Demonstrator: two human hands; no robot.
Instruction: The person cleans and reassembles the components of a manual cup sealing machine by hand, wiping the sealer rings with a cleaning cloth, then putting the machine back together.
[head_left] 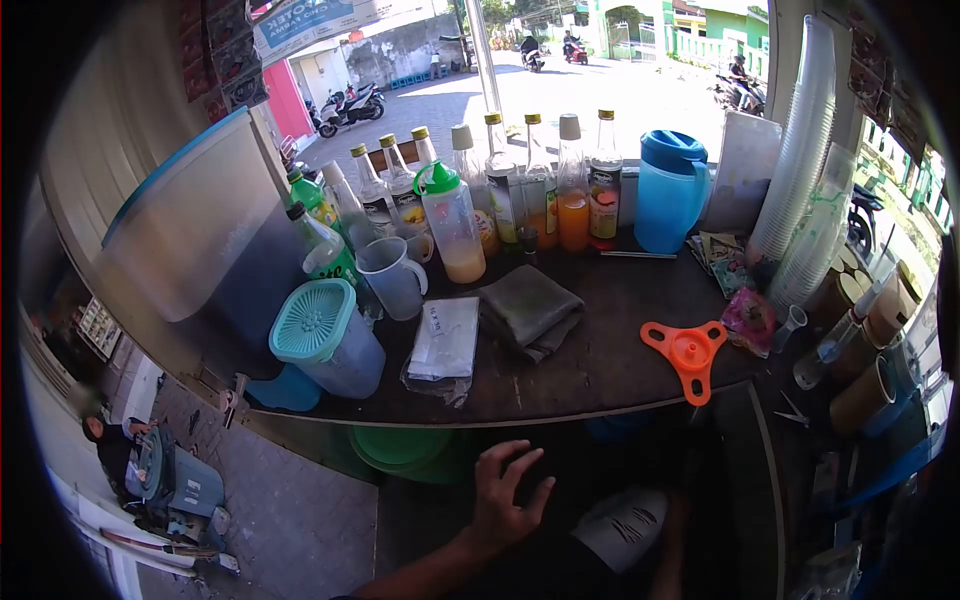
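Note:
My left hand (512,492) is raised in front of the counter's near edge, fingers curved and apart, with nothing in it. Behind it, below the counter, is a green round tub or lid (400,448). My right forearm (674,545) reaches into the dark space under the counter; its hand is lost in shadow, so its fingers and anything in them are hidden. Between my arms shows a pale patch with dark slits (622,528). Above, on the counter, lie an orange three-armed plastic piece (692,352), a folded dark cloth (530,305) and a pack of white plastic bags (445,338).
Syrup bottles (573,205) line the counter's back beside a blue lidded pitcher (670,195). At left stand a teal-lidded container (325,335), a clear measuring jug (393,278) and a green-capped squeeze bottle (452,225). Tall cup stacks (795,150) and scissors (792,410) are at right.

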